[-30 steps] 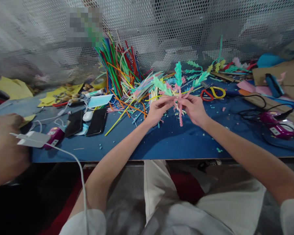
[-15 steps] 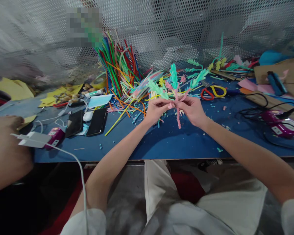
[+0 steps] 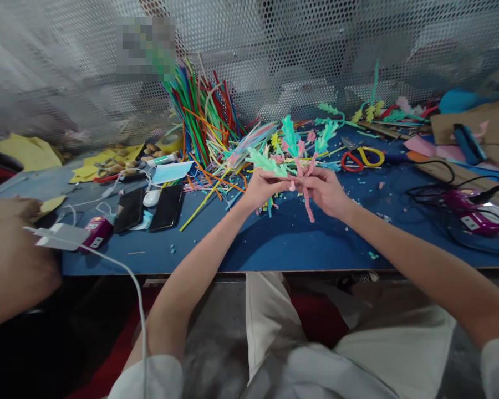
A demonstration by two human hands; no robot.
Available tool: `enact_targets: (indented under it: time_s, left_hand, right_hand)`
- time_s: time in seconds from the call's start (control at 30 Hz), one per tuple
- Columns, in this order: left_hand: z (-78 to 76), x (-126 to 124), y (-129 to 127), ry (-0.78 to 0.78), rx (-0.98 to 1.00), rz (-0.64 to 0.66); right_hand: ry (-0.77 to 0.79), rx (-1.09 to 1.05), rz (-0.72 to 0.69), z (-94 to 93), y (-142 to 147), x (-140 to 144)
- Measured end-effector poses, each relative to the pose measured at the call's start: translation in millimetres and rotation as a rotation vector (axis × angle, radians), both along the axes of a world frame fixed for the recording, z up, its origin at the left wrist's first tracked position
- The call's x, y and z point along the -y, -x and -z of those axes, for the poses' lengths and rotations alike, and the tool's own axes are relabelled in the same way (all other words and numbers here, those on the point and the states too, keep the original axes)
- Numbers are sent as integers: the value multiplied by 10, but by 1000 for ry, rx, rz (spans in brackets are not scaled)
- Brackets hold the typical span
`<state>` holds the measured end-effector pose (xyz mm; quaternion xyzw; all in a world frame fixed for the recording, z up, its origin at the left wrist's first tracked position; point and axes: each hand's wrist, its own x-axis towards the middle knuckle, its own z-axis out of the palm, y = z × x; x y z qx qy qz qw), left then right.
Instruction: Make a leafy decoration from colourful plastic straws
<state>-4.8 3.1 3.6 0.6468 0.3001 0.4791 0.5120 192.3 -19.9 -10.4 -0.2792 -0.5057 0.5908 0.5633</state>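
- Worktop (image 3: 274, 244): blue, littered with craft scraps.
- Heap of coloured sticks (image 3: 203, 119): far centre, leaning against the perforated screen.
- Left hand (image 3: 261, 187): raised above the worktop centre, fingertips pinching the craft sprig from the left.
- Right hand (image 3: 326, 191): beside the left, fingers closed on the sprig's pink stem.
- Craft sprig (image 3: 293, 152): pink stem, teal-green leaves fanning upward, held between both hands.
- Scissors (image 3: 361, 158): red and yellow handles, far right of the hands.
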Motion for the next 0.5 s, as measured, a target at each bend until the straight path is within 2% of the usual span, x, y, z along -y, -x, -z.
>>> enact_targets:
  time_s: [0.13,0.33,0.5]
  left_hand:
    - [-24,37,-27,-14,24,-70]
    - [136,19,-130,51,170,-159]
    - [197,92,-246,87,248,-137]
  right_hand:
    - [-111,48,59,13,6,2]
    - [-385,174,226,78,-25,5]
    - [-603,274,385,100,-53,48]
